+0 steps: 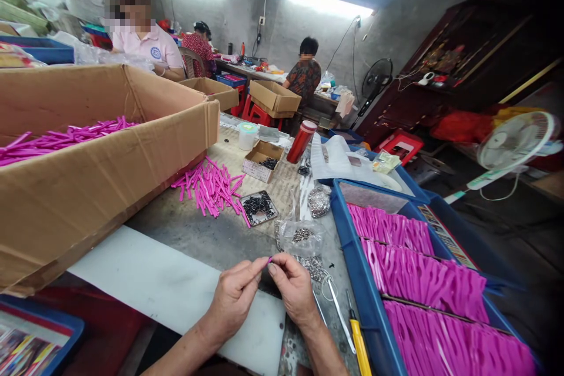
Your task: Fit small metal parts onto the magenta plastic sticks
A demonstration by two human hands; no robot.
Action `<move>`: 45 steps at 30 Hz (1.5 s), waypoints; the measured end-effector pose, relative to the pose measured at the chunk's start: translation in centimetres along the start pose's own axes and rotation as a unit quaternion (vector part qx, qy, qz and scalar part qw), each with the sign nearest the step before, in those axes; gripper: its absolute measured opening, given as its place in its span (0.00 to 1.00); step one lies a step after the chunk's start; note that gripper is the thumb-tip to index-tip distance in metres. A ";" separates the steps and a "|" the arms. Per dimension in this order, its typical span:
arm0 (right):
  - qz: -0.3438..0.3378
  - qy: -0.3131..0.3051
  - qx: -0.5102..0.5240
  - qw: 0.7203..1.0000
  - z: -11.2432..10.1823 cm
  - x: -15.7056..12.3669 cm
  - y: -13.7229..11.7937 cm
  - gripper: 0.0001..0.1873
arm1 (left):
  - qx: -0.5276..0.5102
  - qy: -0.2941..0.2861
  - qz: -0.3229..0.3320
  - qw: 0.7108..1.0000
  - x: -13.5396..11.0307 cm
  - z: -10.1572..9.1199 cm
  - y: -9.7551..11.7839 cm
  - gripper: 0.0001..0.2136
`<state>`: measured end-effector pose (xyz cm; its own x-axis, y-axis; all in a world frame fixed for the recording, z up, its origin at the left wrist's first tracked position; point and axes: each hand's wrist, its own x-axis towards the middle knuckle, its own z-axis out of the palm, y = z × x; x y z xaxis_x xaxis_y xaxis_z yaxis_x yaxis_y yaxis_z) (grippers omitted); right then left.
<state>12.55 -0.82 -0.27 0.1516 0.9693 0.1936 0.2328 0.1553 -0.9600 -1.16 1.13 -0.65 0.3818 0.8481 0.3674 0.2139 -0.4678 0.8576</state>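
Note:
Over the edge of a pale flat board (189, 282), my left hand (235, 292) and my right hand (293, 289) meet fingertip to fingertip. Both are closed in a pinch on a small magenta piece (269, 259), mostly hidden by the fingers. Just beyond them lie an open plastic bag (304, 236) of small metal parts and a square dish (259, 208) of small black parts. A pile of magenta sticks (209, 187) is farther off. Right of my right hand lie metal tweezers (341, 316) and a yellow-handled screwdriver (359, 341).
A large cardboard box (110, 188) of magenta sticks stands at left. At right, a blue tray (368, 305) holds rows of magenta pieces. Behind are a small carton (259, 170), a red bottle (301, 142) and seated co-workers. A white fan (515, 141) stands at far right.

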 end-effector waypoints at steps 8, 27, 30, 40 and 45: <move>0.029 -0.018 0.040 0.999 0.3 -0.1 -0.4 0.13 | -0.085 0.033 -0.044 0.995 -0.1 0.6 0.3 0.13; 0.107 0.048 0.237 0.965 1.4 0.0 -0.1 0.07 | -0.117 0.055 -0.068 0.989 -0.1 0.9 0.4 0.13; 0.108 0.035 0.254 0.960 1.5 -0.1 0.0 0.08 | -0.122 0.055 -0.067 0.989 -0.1 1.0 0.4 0.13; 0.101 0.051 0.232 0.966 1.5 -0.1 -0.4 0.09 | -0.108 0.061 -0.047 0.991 -0.3 1.0 0.4 0.13; 0.078 0.035 0.204 0.975 1.5 -0.2 -0.5 0.10 | -0.110 0.057 -0.044 0.991 -0.3 1.1 0.5 0.13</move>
<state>10.98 -0.82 -0.08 0.2241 0.9738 0.0375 -0.1978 0.0831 -0.9767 -0.21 0.34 -0.72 0.2639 0.9119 0.3145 0.0367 -0.3353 0.9414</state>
